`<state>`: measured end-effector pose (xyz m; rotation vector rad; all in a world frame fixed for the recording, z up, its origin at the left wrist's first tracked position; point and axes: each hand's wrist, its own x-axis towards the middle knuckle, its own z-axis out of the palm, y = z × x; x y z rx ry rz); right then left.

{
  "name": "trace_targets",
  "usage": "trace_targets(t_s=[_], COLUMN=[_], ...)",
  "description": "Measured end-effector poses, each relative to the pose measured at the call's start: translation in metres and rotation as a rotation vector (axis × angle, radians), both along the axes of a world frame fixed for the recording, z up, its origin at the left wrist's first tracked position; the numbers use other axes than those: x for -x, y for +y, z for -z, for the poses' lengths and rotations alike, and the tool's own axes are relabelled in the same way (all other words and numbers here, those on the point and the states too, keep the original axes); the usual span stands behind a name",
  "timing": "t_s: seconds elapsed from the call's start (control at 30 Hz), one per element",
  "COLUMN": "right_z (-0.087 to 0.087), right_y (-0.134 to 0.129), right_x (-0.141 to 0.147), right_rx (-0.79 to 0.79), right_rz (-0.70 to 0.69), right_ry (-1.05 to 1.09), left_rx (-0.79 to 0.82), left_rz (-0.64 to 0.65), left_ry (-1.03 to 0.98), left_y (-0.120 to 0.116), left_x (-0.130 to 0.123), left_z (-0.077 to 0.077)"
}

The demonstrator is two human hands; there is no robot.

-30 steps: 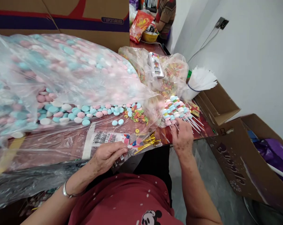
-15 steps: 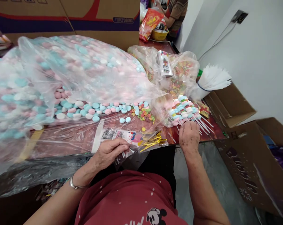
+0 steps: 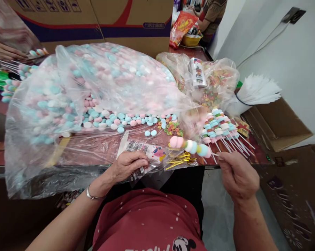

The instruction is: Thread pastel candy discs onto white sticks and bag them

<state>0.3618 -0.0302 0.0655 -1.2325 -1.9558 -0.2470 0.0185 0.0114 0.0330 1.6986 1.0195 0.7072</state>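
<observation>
My right hand (image 3: 238, 174) is closed on the white stick of a candy skewer (image 3: 191, 146), which lies level in the air, its pink, white, yellow and blue sweets pointing left. At the table's front edge, my left hand (image 3: 130, 165) pinches a printed clear plastic bag (image 3: 147, 150). Gold twist ties (image 3: 182, 159) lie on clear plastic between the hands. A pile of finished candy skewers (image 3: 219, 127), sticks toward me, rests just beyond my right hand. Small ring gummies (image 3: 171, 128) and loose pastel sweets (image 3: 121, 120) lie beyond my left hand.
A big clear sack of pastel sweets (image 3: 107, 69) covers the table's left and middle. White sticks (image 3: 260, 90) stand in a container at right. Cardboard boxes (image 3: 293, 188) stand on the right. Another person's hand (image 3: 7, 52) is at far left, near more skewers (image 3: 9, 90).
My right hand has lifted one candy skewer off the pile and moved right, turning it level. My left hand still pinches the bag. The camera view has shifted left.
</observation>
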Motion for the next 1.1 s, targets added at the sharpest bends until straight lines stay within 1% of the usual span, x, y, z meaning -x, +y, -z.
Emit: trace_targets(t_s=[0.07, 0.17, 0.3, 0.4, 0.5, 0.67, 0.77, 0.87, 0.97, 1.03, 1.1], right_z=[-0.004, -0.008, -0.01, -0.011, -0.012, -0.017, -0.021, -0.022, -0.019, -0.016, -0.014], right_y=[0.007, 0.016, 0.019, 0.017, 0.017, 0.02, 0.024, 0.027, 0.029, 0.029, 0.029], right_x=[0.008, 0.013, 0.012, 0.007, 0.002, 0.004, 0.009, 0.01, 0.008, 0.007, 0.008], right_rx=[-0.01, -0.044, -0.036, -0.054, -0.063, 0.025, 0.111, 0.218, 0.318, 0.347, 0.335], right_rz=[-0.104, -0.196, -0.236, -0.255, -0.273, -0.311, -0.377, -0.435, -0.417, -0.406, -0.404], right_ry=[-0.08, -0.174, -0.231, -0.249, -0.275, -0.315, -0.297, -0.244, -0.192, -0.194, -0.219], left_rx=[0.018, 0.106, 0.234, 0.304, 0.349, 0.4, 0.377, 0.363, 0.39, 0.404, 0.409], left_rz=[0.026, 0.042, 0.047, 0.088, 0.163, 0.323, 0.386, 0.414, 0.441, 0.434, 0.415], left_ry=[-0.019, -0.086, -0.151, -0.109, -0.036, 0.059, 0.075, 0.071, 0.063, 0.067, 0.067], left_y=[0.0, 0.0, 0.002, 0.006, 0.01, 0.017, 0.022, 0.026, 0.028, 0.029, 0.029], left_x=[0.002, 0.004, 0.008, 0.01, 0.012, 0.015, 0.014, 0.015, 0.015, 0.016, 0.017], left_z=[0.0, 0.002, 0.003, 0.001, -0.001, -0.002, -0.003, -0.004, -0.006, -0.007, -0.008])
